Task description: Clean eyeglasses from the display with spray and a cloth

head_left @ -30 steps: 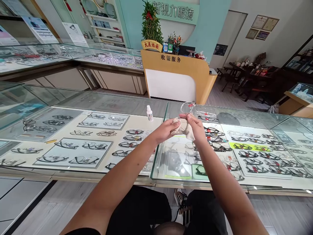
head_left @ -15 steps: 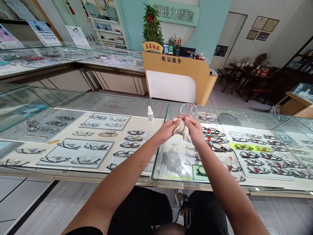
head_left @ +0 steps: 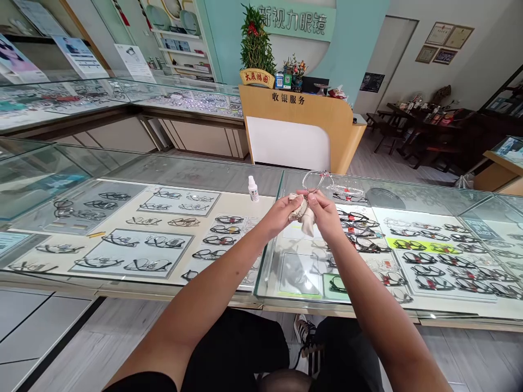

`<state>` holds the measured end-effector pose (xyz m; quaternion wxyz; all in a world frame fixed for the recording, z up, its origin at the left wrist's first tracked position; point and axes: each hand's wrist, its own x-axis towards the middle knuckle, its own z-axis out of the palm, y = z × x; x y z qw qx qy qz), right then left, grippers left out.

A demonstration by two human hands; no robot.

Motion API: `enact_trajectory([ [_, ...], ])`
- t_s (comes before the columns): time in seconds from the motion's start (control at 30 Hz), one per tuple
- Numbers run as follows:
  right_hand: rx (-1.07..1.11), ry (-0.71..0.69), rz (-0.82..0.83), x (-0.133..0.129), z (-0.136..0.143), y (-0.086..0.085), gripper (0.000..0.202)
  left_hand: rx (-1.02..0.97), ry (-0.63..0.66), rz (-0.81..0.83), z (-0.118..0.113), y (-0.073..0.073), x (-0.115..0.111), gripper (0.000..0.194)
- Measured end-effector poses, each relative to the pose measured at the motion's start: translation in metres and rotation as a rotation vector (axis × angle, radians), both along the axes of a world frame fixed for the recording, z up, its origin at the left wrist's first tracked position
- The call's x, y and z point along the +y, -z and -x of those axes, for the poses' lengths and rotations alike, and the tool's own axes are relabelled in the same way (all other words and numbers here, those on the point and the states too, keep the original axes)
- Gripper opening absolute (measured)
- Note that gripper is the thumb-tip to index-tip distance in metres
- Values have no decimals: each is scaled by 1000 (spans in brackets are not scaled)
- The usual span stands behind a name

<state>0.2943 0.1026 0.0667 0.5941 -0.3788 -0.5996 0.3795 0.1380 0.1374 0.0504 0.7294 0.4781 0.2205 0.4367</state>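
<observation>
Just above the glass counter, my left hand (head_left: 283,211) and my right hand (head_left: 324,211) meet, both closed. A crumpled cream cloth (head_left: 307,222) is gripped between them; its loose end hangs below the fingers. Beyond my fingertips, the thin pale arms of a pair of eyeglasses (head_left: 307,177) point away from me. My right thumb and fingers pinch the eyeglasses through or beside the cloth. Lenses and most of the frame are hidden by fingers and cloth. A small white bottle (head_left: 253,189) stands upright on the glass, left of my hands.
Beneath the glass of the counter (head_left: 269,272) lie rows of eyeglasses (head_left: 420,245) on display boards (head_left: 134,256). Across the aisle stands a wooden cashier desk (head_left: 347,125) with a plant (head_left: 257,49) on it. More display cases (head_left: 183,103) run along the back left.
The loose end of the cloth has shifted slightly and hangs narrower under my hands. Both hands stay together in nearly the same place. The view has moved slightly.
</observation>
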Motion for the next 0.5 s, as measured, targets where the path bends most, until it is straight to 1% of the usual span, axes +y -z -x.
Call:
enact_trajectory([
  [0.07,35,9,37,1,-2,1,44,9,82,15,7,-2,3,47],
  [0.13,35,5,66,2,-4,3,46,50,173,-8,14,-5,5,48],
  [0.2,-3,-7,56,2,-5,2,47,96,207,-62,17,-6,5,51],
  [0.27,-48,-21,19,1,-3,1,47,112,156,-90,15,-6,5,51],
  [0.33,-76,-34,-19,-1,-1,-1,46,105,62,-61,10,-4,4,51],
  [0.4,-77,-42,-42,-2,1,-2,46,90,14,-12,7,-3,3,53],
  [0.43,-70,-38,-42,-2,2,-2,46,83,24,12,7,-4,3,53],
  [0.5,-39,-8,-20,-2,1,-2,45,64,86,63,9,-6,4,47],
])
